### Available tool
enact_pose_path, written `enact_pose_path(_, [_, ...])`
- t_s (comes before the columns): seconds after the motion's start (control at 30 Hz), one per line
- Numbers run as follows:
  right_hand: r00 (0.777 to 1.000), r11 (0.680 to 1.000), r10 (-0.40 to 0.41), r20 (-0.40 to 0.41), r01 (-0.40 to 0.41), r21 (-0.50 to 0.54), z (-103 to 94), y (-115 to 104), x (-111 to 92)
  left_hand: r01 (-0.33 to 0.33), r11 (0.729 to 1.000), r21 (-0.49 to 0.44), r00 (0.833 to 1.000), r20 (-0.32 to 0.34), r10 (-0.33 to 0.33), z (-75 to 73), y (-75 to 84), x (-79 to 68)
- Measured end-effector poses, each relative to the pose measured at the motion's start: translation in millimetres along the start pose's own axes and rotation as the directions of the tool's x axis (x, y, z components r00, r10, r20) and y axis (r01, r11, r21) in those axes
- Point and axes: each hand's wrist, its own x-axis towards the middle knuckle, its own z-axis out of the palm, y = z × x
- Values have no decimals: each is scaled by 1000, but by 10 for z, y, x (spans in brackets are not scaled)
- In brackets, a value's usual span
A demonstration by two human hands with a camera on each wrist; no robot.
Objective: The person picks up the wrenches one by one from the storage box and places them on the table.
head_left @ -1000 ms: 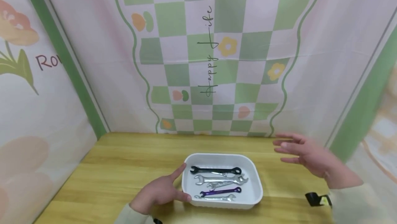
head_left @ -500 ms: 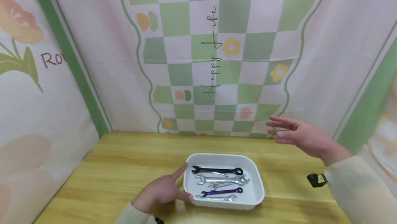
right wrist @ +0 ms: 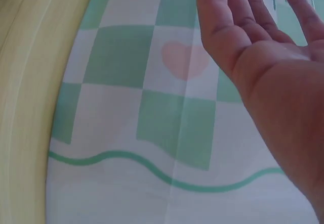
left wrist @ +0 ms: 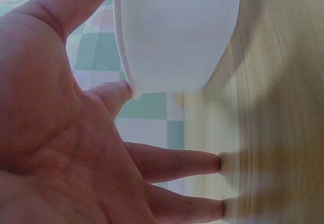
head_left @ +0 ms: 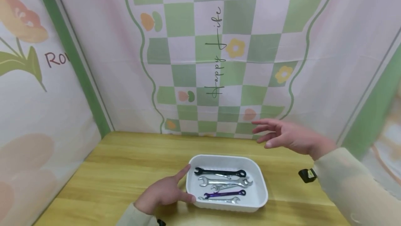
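Observation:
A white plastic tray [head_left: 261, 198] stands on the table, holding several wrenches. A black wrench [head_left: 220, 172] lies at the back, a large silver wrench [head_left: 219, 182] in the middle and a purple wrench [head_left: 223, 194] nearer the front. A smaller silver wrench [head_left: 222, 200] lies along the front wall. My left hand [head_left: 166, 191] touches the tray's left end with thumb and index finger spread. In the left wrist view two other straight fingers [left wrist: 177, 163] meet the tabletop. My right hand [head_left: 289, 137] hovers behind and right of the tray, fingers loosely extended, holding nothing.
The wooden table [head_left: 131, 160] ends at a hanging checked curtain [head_left: 206, 59] at the back. Another curtain [head_left: 28, 114] closes the left side. A small black device [head_left: 307, 175] sits at the right wrist.
My right hand has risen and moved left, toward the space above the tray's back right. My left hand stays at the tray's left end; the wrenches lie as before.

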Motion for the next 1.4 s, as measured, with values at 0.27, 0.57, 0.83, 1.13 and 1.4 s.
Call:
enact_pose_path(0.27, [996, 999, 50, 75, -49, -2, 197, -7, 227, -17, 1000, 23, 1000, -3, 17, 9, 8, 15])
enact_pose_path(0.57, [967, 984, 170, 192, -176, 14, 489, 33, 483, -3, 1000, 29, 1000, 10, 3, 23, -2, 18])
enact_pose_path(0.83, [924, 944, 317, 214, -330, 26, 651, 59, 718, 3, 1000, 27, 1000, 1, -3, 35, -20, 11])
enact_pose_path(1.13, [903, 935, 352, 247, -351, -48, 902, 237, 926, -2, 999, 41, 1000, 0, 1, 16, -6, 19])
enact_pose_path(1.4, [908, 935, 349, 232, -322, -148, 1027, 324, 983, -15, 998, 55, 1000, 0, 15, 4, 15, 10])
